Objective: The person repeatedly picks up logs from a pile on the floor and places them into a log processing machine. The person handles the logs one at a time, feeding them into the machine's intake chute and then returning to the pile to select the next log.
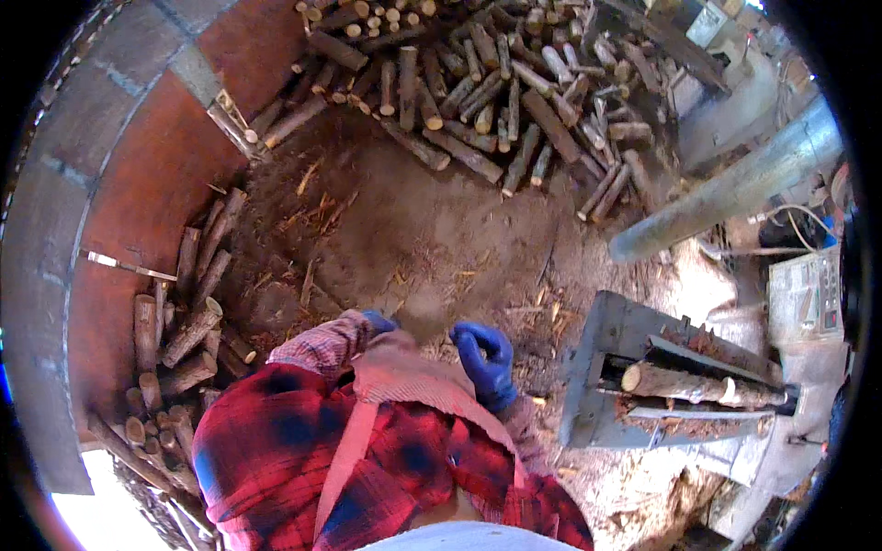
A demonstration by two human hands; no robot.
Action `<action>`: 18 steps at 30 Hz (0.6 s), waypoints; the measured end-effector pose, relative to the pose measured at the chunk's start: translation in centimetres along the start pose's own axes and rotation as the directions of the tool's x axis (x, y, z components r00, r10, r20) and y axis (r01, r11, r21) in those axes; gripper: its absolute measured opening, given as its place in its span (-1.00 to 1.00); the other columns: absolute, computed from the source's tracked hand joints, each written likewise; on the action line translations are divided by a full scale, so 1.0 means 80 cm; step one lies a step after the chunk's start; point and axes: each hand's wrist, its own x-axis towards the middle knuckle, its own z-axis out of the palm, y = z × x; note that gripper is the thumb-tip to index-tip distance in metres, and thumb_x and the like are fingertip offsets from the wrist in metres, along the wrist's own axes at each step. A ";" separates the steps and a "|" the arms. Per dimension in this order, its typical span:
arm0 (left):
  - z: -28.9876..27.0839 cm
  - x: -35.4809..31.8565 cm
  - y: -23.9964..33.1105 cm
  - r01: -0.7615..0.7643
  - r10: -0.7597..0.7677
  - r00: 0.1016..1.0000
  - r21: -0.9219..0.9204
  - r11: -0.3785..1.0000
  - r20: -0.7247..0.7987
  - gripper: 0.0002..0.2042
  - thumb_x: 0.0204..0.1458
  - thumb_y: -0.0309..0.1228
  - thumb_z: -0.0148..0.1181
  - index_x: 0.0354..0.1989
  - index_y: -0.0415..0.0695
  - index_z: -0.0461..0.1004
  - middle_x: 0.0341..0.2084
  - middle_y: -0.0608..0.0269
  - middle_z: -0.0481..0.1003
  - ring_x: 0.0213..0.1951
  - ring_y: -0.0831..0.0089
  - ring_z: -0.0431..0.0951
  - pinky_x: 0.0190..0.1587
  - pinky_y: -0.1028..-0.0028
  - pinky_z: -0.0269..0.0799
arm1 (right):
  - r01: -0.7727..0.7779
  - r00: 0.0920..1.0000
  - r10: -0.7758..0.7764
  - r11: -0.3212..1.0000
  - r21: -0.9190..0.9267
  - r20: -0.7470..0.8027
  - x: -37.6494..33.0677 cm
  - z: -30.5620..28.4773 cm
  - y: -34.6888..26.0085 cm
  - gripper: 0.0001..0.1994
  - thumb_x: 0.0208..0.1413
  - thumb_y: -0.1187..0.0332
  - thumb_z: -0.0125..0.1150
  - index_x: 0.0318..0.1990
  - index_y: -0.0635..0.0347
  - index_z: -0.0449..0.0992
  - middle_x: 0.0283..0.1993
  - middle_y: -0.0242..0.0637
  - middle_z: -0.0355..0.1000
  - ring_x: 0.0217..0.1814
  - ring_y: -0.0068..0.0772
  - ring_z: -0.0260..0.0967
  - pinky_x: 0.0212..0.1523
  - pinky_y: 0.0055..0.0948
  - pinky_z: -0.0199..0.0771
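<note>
Closest to the camera in the head view, a pale curved edge (469, 539) crosses the bottom centre of the frame, too little of it showing to name. Just above it spreads a red-and-black plaid shirt (285, 441), crossed by the strap of a faded red apron (413, 372), whose upper part bunches out near the middle of the frame. Left of centre, a pale checked sleeve (312, 349) leads to the left hand (379, 321), gloved in blue and mostly hidden behind sleeve and apron, so I cannot tell whether it is grasping anything. Just right of centre, beside the apron, the right hand (487, 363), in a blue glove, has its fingers curled inward; whether something is inside them cannot be told. At the right of the frame, well apart from that hand, a peeled-looking log (684, 383) lies lengthwise in the trough of a grey metal machine (593, 358), with bark shreds (706, 344) along the sides. Above it, a thick grey cylinder (735, 188) slants toward the upper right, and a pale control box (808, 294) sits near the right rim. Splinters (308, 179) litter the dirt floor (404, 202) across the middle. A heap of cut logs (505, 101) fills the upper centre, while shorter logs (193, 335) stack against rust-brown panels (138, 193) at the left.
</note>
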 end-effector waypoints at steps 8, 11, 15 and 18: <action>0.004 -0.107 -0.113 0.542 -0.407 0.814 -0.291 0.789 0.414 -0.72 0.05 -0.14 0.03 -0.13 0.06 0.51 -0.19 0.12 0.50 -0.17 0.18 0.51 -0.12 0.26 0.39 | 0.006 0.961 -0.009 1.000 0.012 0.278 0.126 0.123 -0.021 -0.76 0.06 0.42 0.23 -0.10 0.27 0.51 -0.18 -0.26 0.52 -0.17 -0.48 0.45 -0.08 -0.45 0.43; -0.035 -0.084 -0.138 0.558 -0.465 0.830 -0.428 0.711 0.309 -0.74 0.04 -0.15 0.05 -0.20 0.02 0.52 -0.27 0.11 0.52 -0.25 0.20 0.52 -0.20 0.27 0.40 | 0.010 0.948 0.009 0.998 -0.057 0.318 0.143 0.145 -0.018 -0.74 0.07 0.40 0.23 -0.08 0.27 0.50 -0.15 -0.25 0.51 -0.15 -0.47 0.45 -0.09 -0.44 0.45; -0.104 -0.018 -0.131 0.525 -0.494 0.836 -0.608 0.596 0.237 -0.75 0.03 -0.15 0.08 -0.29 -0.03 0.54 -0.38 0.09 0.53 -0.36 0.23 0.53 -0.31 0.29 0.42 | -0.024 0.960 0.047 0.996 -0.083 0.276 0.154 0.154 -0.017 -0.74 0.08 0.40 0.22 -0.07 0.28 0.50 -0.13 -0.22 0.52 -0.13 -0.47 0.46 -0.09 -0.43 0.46; -0.115 0.025 -0.124 0.477 -0.494 0.838 -0.749 0.460 0.231 -0.74 0.02 -0.14 0.11 -0.38 -0.08 0.55 -0.50 0.09 0.53 -0.47 0.29 0.52 -0.42 0.32 0.40 | 0.024 0.952 -0.004 0.998 -0.063 0.306 0.162 0.148 -0.015 -0.73 0.08 0.40 0.22 -0.07 0.29 0.49 -0.14 -0.21 0.52 -0.13 -0.46 0.46 -0.09 -0.43 0.46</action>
